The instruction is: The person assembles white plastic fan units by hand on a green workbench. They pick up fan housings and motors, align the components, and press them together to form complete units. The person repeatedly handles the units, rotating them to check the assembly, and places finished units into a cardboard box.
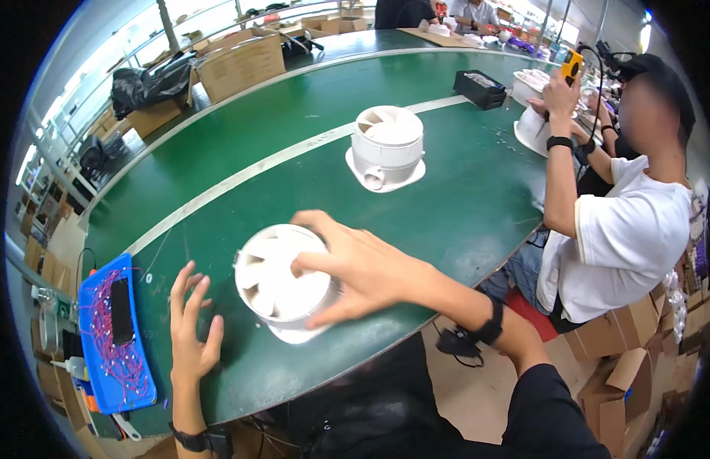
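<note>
A round white duct fan (282,268) with broad blades inside a cylindrical housing stands on the green table in front of me, its flat base showing at the near side. From the right, my right hand (362,268) reaches over it, fingers spread around the rim and gripping the housing. My left hand (191,325) is raised just left of the fan, fingers apart and holding nothing. A second white duct fan (387,145) stands upright farther back, a short round outlet on its near side.
A blue tray (144,382) at the left holds thin red and purple wires and a black flat object (121,310). To the right a co-worker (630,222) holds a yellow tool (571,67) over another white housing (531,130). A black bin (479,89) stands at the back.
</note>
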{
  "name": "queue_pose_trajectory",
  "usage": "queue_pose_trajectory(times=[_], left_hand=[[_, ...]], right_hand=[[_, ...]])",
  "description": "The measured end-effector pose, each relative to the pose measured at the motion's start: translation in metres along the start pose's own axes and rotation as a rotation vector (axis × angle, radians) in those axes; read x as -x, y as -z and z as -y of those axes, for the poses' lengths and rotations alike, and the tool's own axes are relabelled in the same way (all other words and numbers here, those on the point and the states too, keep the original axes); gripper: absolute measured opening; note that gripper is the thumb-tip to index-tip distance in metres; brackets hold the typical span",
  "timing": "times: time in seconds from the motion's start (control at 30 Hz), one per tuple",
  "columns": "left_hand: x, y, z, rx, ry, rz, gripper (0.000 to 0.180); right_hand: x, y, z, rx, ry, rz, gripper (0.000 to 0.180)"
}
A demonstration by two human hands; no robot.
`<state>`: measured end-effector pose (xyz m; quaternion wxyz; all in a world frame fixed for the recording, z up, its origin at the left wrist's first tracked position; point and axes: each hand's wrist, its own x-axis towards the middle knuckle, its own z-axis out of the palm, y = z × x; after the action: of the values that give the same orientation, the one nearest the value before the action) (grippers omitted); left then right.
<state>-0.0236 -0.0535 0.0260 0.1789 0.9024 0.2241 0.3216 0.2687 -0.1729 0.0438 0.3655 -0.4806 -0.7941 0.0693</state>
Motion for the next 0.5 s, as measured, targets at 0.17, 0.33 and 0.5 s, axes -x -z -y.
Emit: queue_pose_trajectory(times=[0.17, 0.33, 0.5], left_hand=[[0.002, -0.005, -0.015, -0.021, -0.117, 0.065, 0.049], [0.001, 0.002, -0.025, -0.186, -0.211, 0.042, 0.047], [0.059, 0.016, -0.027, -0.192, -0.162, -0.089, 0.037]], right_hand=[[0.070, 0.052, 0.024, 0.227, -0.271, -0.126, 0.051], [0.096, 0.059, 0.009, 0.484, -0.396, -0.367, 0.058], [0.118, 0.044, 0.020, 0.523, -0.328, -0.549, 0.034]])
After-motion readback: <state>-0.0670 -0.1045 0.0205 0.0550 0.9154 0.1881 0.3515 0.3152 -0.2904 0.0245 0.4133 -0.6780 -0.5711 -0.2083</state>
